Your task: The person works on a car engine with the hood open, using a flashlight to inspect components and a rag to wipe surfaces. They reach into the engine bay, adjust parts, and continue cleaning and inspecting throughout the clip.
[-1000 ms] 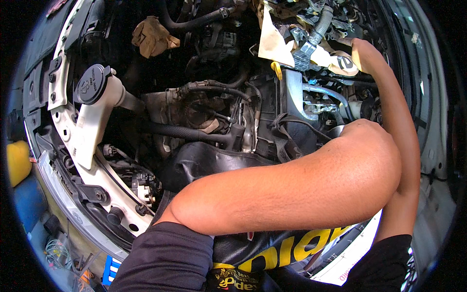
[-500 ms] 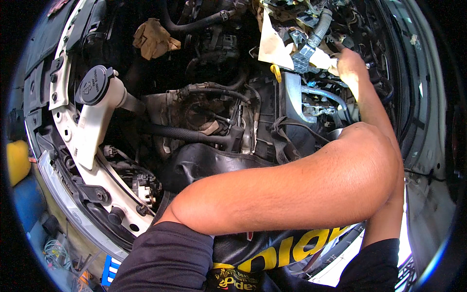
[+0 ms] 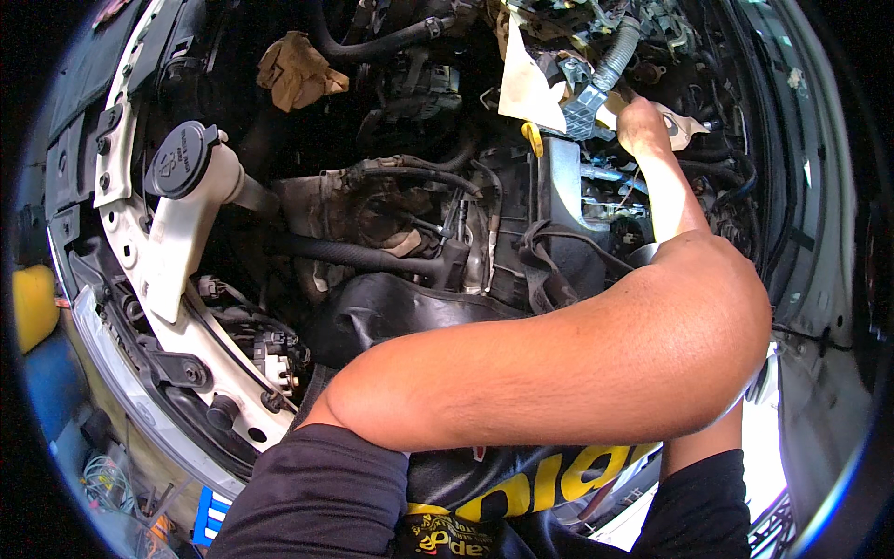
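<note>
My right hand (image 3: 643, 129) reaches into the far right of the engine bay. Its back faces up, and its fingertips are hidden among the parts, so I cannot make out what they hold. Brown paper (image 3: 687, 129) lies against the hand's right side. To its left are a ribbed grey hose (image 3: 616, 58), a ridged grey plastic piece (image 3: 585, 116) and a pale paper sheet (image 3: 531, 86). My left arm (image 3: 521, 382) crosses the lower middle from the left, with its elbow over my right arm. The left hand is hidden beneath it.
A white filler neck with a black cap (image 3: 182, 163) stands at the left, beside the white front panel (image 3: 237, 368). Crumpled brown paper (image 3: 300, 73) sits at the far left. A yellow loop handle (image 3: 533, 138) and hoses (image 3: 358, 256) fill the middle. A black cover (image 3: 400, 312) drapes the near edge.
My right hand and forearm have moved left, toward the ridged plastic piece. Brown paper now shows to the right of the hand. My left arm has hardly moved.
</note>
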A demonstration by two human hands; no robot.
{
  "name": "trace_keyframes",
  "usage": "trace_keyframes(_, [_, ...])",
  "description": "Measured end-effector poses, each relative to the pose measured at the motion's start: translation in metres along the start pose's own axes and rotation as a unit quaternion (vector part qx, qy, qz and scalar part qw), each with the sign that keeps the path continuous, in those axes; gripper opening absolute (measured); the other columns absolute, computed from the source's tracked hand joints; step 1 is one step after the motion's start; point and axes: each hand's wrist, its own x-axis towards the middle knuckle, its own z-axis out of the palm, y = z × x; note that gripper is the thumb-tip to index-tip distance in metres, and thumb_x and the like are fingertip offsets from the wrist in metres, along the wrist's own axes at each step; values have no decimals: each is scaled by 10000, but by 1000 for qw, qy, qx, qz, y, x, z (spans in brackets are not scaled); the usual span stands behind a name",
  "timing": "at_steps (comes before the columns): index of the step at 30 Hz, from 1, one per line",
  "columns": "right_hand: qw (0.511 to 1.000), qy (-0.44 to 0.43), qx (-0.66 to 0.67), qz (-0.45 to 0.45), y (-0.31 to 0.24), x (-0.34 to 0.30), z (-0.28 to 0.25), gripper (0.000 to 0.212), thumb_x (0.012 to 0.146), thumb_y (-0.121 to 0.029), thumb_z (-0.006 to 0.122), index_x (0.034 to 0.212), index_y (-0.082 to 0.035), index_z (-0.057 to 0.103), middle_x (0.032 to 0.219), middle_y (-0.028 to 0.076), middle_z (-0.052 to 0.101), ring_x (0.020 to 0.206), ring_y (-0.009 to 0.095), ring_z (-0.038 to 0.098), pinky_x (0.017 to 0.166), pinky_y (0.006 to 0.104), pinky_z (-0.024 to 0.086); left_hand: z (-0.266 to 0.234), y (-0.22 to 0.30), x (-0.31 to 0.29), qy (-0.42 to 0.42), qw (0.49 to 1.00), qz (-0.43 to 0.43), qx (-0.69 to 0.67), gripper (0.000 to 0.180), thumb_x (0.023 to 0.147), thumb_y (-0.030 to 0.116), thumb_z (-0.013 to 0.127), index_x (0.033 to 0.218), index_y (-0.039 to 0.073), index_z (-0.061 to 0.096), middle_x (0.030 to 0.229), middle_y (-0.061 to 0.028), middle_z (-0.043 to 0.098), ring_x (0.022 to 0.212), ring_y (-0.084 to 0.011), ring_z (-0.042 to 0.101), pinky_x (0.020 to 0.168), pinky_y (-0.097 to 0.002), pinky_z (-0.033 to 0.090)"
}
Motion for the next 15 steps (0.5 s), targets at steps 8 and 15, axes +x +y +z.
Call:
trace_keyframes(8, [992, -97, 80, -7, 25, 24, 9, 337, 878, -69, 570, 1168, 69, 670, 852, 222, 676, 726, 318, 661, 617, 449, 521, 6, 1, -4, 2, 1000, -16, 2, 380, 879, 242, 690, 1207, 58, 636, 1153, -153, 648, 1052, -314, 643, 893, -465, 531])
trace_keyframes(15, [819, -288, 461, 185, 45, 22, 1, 81, 901, -82, 589, 832, -41, 584, 631, 57, 516, 411, 127, 414, 352, 293, 297, 14, 1, -2, 3, 999, -42, 12, 428, 908, 261, 678, 1277, 56, 607, 1224, -163, 629, 1115, -327, 626, 936, -481, 520])
